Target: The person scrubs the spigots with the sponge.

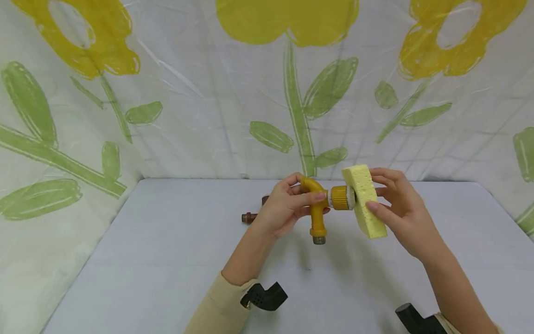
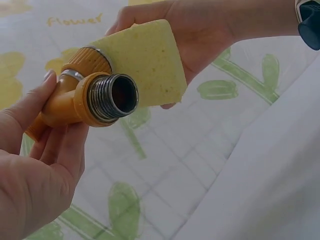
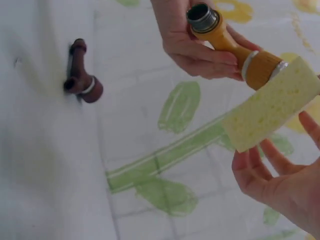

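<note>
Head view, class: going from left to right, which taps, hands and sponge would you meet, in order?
Dark red tap → left hand → yellow tap → sponge → right hand.

White table (image 1: pixel 167 260) before a pale backdrop (image 1: pixel 192 144) with yellow flowers (image 1: pixel 288 21), green leaves (image 1: pixel 331 88).

Left hand (image 1: pixel 288 206) plus right hand (image 1: pixel 400 213): 2 hands. Yellow fitting (image 1: pixel 318 218) plus dark red fitting (image 3: pixel 78 65): 2 fittings. 1 sponge (image 1: pixel 366 202). 1 table (image 1: pixel 167 260). 2 black wrist devices (image 1: pixel 267 298). From here I count 3 yellow flowers (image 1: pixel 287 21) on the backdrop (image 1: pixel 200 139) past the table.
</note>
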Demonstrator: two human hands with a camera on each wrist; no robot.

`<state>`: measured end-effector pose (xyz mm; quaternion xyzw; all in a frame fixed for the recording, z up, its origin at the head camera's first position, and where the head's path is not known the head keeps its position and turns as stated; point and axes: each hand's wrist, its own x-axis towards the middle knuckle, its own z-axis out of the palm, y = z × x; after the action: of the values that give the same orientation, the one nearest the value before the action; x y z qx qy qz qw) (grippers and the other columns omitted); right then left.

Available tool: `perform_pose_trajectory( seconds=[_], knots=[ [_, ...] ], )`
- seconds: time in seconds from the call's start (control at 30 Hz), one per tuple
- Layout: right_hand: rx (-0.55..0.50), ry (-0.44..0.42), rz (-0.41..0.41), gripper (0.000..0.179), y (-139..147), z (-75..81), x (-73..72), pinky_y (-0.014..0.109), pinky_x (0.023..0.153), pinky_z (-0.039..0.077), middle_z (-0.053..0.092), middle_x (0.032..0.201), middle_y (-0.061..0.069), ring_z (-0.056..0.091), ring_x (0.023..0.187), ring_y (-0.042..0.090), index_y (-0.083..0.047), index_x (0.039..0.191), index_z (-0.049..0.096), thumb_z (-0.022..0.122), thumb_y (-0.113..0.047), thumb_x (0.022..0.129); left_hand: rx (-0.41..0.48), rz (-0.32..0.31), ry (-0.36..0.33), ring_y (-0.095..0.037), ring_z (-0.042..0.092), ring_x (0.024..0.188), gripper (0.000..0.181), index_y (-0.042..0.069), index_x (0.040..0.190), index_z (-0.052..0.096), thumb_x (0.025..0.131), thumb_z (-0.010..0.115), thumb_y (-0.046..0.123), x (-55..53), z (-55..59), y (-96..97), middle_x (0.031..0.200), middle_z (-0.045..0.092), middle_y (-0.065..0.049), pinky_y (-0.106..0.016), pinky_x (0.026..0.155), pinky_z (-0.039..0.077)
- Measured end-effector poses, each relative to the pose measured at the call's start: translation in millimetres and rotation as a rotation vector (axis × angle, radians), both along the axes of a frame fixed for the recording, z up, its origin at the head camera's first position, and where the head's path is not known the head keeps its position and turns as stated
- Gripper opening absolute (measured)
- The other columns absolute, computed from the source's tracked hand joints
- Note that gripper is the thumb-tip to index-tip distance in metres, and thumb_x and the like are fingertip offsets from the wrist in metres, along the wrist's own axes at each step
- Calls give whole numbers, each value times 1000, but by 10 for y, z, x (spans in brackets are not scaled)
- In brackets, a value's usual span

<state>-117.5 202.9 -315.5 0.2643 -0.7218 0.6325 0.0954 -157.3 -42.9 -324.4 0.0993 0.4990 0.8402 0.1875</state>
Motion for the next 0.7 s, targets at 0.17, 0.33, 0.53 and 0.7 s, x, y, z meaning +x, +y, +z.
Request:
perform_pose_trajectory(
  seconds=[0.17, 0.33, 0.53, 0.7],
  knots=[
    [-69, -38, 130, 61, 36, -31, -13, 24, 76, 60, 51, 137, 10, 62, 113, 19, -7, 145, 43, 47, 27, 94, 72, 6, -45, -22, 73, 88, 22, 9, 96, 53, 101, 57, -12, 11, -3, 9, 97, 66, -5, -43, 87, 65],
    [-77, -26, 121, 69, -22, -10, 32, 23, 87, 56, 43, 143, 12, 57, 115, 20, -6, 143, 42, 54, 33, 87, 112, 35, -83, -20, 73, 91, 18, 5, 114, 55, 103, 56, -9, 21, -13, 23, 105, 65, -6, -39, 86, 66],
    [-52, 51, 15, 74, -95, 58, 82, 21, 85, 52, 45, 145, 10, 51, 108, 22, 2, 140, 48, 65, 35, 77, 114, 70, -64, -19, 74, 89, 18, 7, 107, 54, 102, 58, -10, 20, -14, 34, 102, 67, -7, -40, 86, 66],
    [-39, 88, -35, 70, -93, 78, 95, 19, 84, 51, 52, 141, 8, 49, 107, 22, 4, 139, 56, 68, 33, 77, 82, 54, -29, -22, 72, 93, 20, 8, 102, 53, 102, 58, -11, 15, -8, 18, 99, 66, -6, -43, 86, 66]
  ],
)
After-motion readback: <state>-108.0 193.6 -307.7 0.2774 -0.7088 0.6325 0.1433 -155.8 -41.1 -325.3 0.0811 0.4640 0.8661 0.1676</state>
